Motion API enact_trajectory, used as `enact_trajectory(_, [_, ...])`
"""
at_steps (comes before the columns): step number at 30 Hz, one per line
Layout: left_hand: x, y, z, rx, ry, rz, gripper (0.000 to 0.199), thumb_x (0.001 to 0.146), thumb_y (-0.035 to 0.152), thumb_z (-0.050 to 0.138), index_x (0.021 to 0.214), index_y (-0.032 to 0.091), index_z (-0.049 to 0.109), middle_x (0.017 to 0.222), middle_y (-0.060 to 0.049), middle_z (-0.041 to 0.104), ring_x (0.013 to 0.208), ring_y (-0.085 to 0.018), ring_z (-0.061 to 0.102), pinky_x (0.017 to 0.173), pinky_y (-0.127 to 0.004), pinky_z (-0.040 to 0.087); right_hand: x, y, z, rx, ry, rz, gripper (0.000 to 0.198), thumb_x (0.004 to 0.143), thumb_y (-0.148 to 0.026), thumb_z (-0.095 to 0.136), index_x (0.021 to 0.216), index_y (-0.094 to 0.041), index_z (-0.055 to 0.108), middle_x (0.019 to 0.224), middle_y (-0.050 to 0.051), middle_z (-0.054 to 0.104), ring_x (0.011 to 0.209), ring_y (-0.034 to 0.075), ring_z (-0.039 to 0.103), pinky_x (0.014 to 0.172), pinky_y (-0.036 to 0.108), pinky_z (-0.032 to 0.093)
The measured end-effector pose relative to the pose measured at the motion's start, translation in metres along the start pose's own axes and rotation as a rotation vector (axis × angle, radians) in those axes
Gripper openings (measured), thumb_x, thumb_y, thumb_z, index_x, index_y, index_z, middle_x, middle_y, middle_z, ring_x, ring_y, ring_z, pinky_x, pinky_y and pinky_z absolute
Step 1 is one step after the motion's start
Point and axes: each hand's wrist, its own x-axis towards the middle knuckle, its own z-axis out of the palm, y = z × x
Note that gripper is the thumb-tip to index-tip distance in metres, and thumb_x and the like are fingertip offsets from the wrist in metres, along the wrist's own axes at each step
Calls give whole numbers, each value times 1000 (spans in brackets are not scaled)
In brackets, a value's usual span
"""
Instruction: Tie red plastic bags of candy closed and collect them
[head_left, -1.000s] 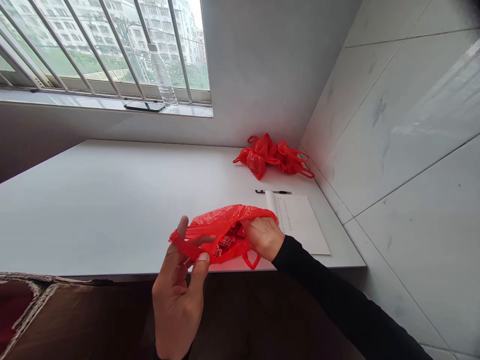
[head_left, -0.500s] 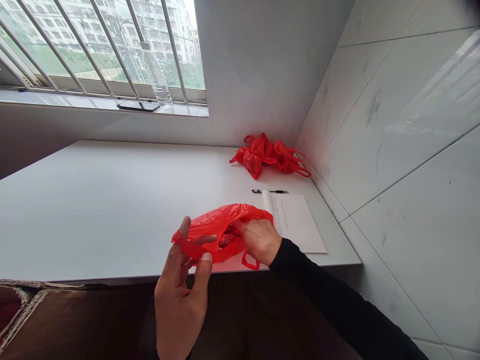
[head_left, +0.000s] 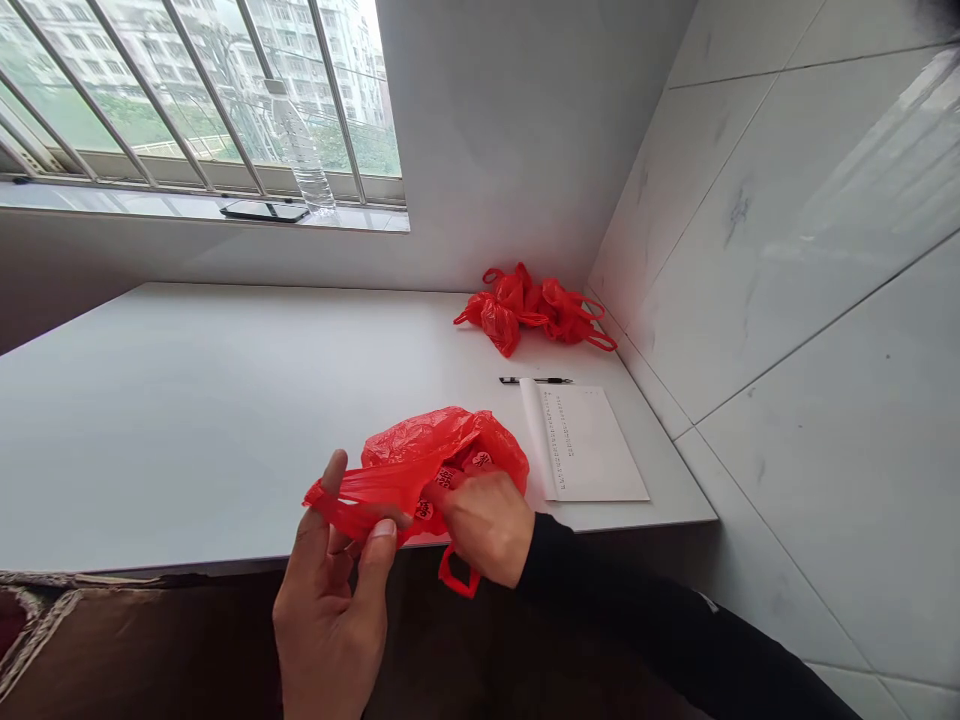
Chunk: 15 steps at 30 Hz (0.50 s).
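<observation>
A thin red plastic bag (head_left: 420, 440) lies on its side at the table's front edge, its mouth towards me. My left hand (head_left: 334, 590) grips one of its handles, pulled taut over the fingers and under the thumb. My right hand (head_left: 491, 525) reaches into the mouth; its fingertips are hidden by the bag and its contents. Inside are small red pieces (head_left: 448, 478) with pale and dark printed characters; their kind I cannot make out. The other bag handle (head_left: 459, 575) hangs below my right hand, over the table edge.
Several knotted red bags (head_left: 536, 310) sit in the table's back right corner. An open notepad (head_left: 592, 445) and a black pen (head_left: 536, 380) lie to the right. A clear bottle (head_left: 304, 150) and a phone (head_left: 264, 211) rest on the windowsill. A tiled wall (head_left: 810, 330) bounds the right side.
Both hands have moved left and a little towards me with the bag. Its handle is stretched further, the mouth shows more of the printed pieces, and the loose handle now hangs past the edge.
</observation>
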Motion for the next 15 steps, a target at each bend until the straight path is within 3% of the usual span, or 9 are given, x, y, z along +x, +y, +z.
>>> enact_trajectory(3, [2, -3, -3, 32, 21, -13, 65, 84, 48, 75, 144, 40, 55, 111, -2, 73, 99, -21, 73, 90, -30, 61, -4, -5, 4, 21, -10, -40, 34, 86, -18, 57, 119, -26, 61, 91, 4, 73, 87, 25, 68, 63, 31, 41])
enact_trajectory(7, [5, -2, -6, 44, 50, -2, 65, 85, 46, 74, 146, 42, 52, 101, 3, 75, 90, -16, 73, 87, -24, 61, -8, 4, 6, 22, 1, 63, 40, 85, -14, 56, 124, -20, 60, 85, 6, 73, 77, 25, 68, 61, 31, 40])
enact_trajectory(11, [7, -2, -6, 46, 41, 27, 62, 86, 46, 74, 145, 41, 54, 123, 3, 71, 90, -14, 72, 84, -23, 62, -9, 17, 3, 31, 4, 129, 32, 86, -13, 57, 117, -19, 64, 89, 8, 73, 77, 26, 67, 65, 33, 43])
enact_trajectory(15, [7, -1, -4, 49, -22, 21, 63, 88, 48, 70, 147, 37, 52, 109, 0, 73, 93, -18, 71, 86, -27, 60, -7, 26, -4, 50, 42, 211, 28, 91, -10, 52, 116, -13, 65, 91, 12, 73, 81, 27, 67, 69, 35, 44])
